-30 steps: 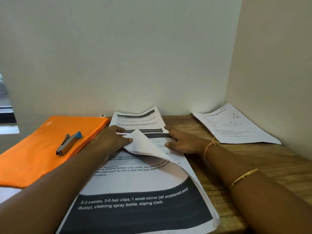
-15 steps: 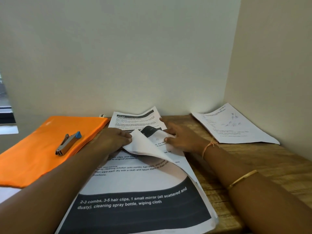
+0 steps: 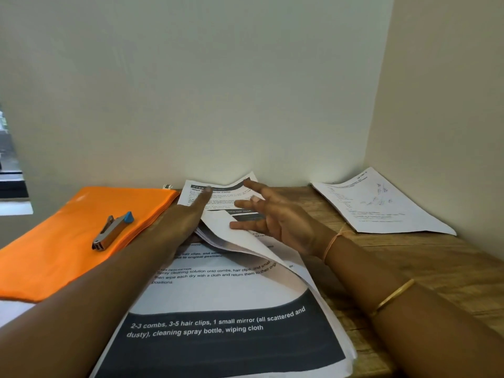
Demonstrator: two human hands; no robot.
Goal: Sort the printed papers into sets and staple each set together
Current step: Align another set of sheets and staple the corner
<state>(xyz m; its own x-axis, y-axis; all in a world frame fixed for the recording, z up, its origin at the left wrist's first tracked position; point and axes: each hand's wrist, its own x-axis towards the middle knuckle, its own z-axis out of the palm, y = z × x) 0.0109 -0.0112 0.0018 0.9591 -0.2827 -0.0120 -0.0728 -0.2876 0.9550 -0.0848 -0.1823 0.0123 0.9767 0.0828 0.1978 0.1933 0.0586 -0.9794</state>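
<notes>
A stack of printed papers (image 3: pixel 218 296) lies in front of me on the wooden table (image 3: pixel 441 271), with a dark band of white text on its top page. Its far corner sheets (image 3: pixel 240 238) are curled up and folded back. My left hand (image 3: pixel 185 216) reaches past that curl, its index finger straight on a separate printed sheet (image 3: pixel 226 188) by the wall; its other fingers are hidden. Just right of the curl, my right hand (image 3: pixel 283 219) hovers with fingers spread and holds nothing. A metal stapler (image 3: pixel 111 231) with a blue tip lies to the left.
The stapler rests on an orange folder (image 3: pixel 54 241) covering the table's left side. Another white sheet set (image 3: pixel 381 205) with handwriting lies in the far right corner. Walls close off the back and right. A bare strip of wood shows between the stacks.
My right hand lifted off the papers and spread its fingers. My left hand let go of the curled corner and stretched its index finger forward onto the far sheet.
</notes>
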